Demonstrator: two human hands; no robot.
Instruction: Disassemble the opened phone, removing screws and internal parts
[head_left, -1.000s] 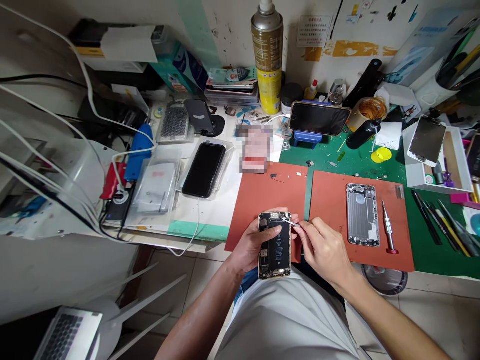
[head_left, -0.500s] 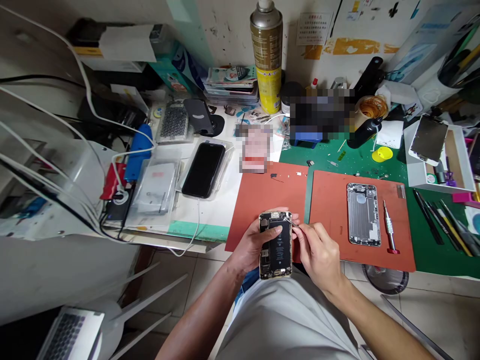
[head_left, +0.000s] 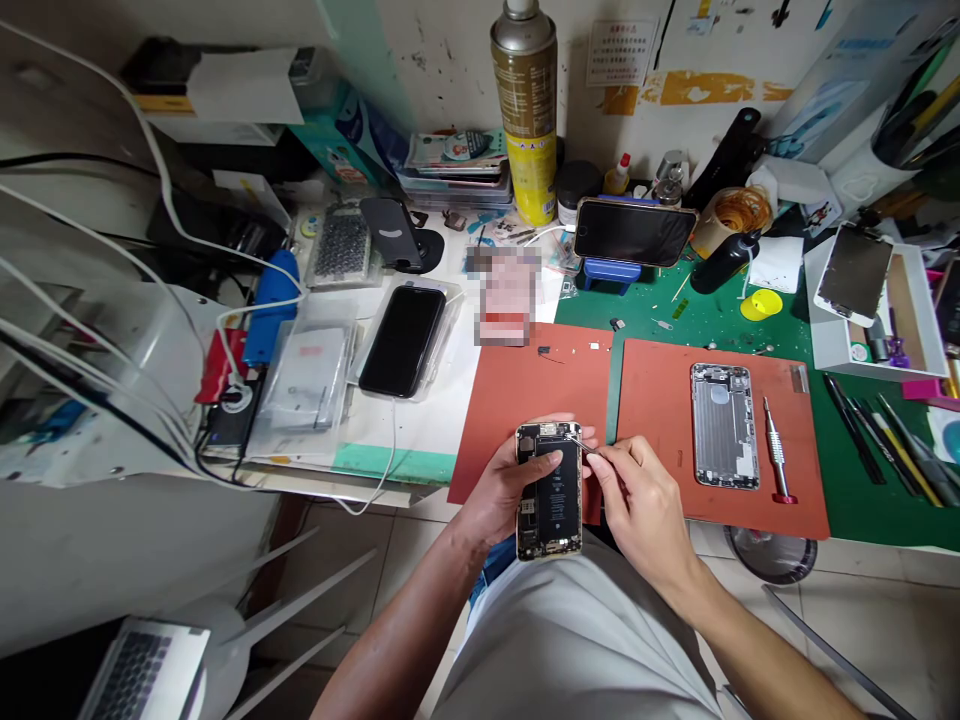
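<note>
My left hand (head_left: pixel 502 485) grips an opened smartphone (head_left: pixel 555 505) from its left side, thumb lying across the black battery and fingers behind. The phone's inside faces up, with boards and metal parts showing around the battery. Pinched in my right hand (head_left: pixel 637 495) is a pair of thin metal tweezers (head_left: pixel 583 445), whose tips meet the upper right corner of the phone. What lies between the tips is too small to make out. To the right, an emptied phone housing (head_left: pixel 725 425) lies on an orange mat (head_left: pixel 656 460) beside a silver screwdriver (head_left: pixel 778 455).
A black phone (head_left: pixel 403 340) rests on a clear case at left. Behind, another phone (head_left: pixel 635 232) leans on a blue stand near a tall spray can (head_left: pixel 525 120). Several pens and tools (head_left: pixel 892 440) and a white box (head_left: pixel 911 340) are at right. Loose cables hang at left.
The view has shifted slightly. The tweezers stay at the phone's upper right corner, and both hands keep nearly the same pose.
</note>
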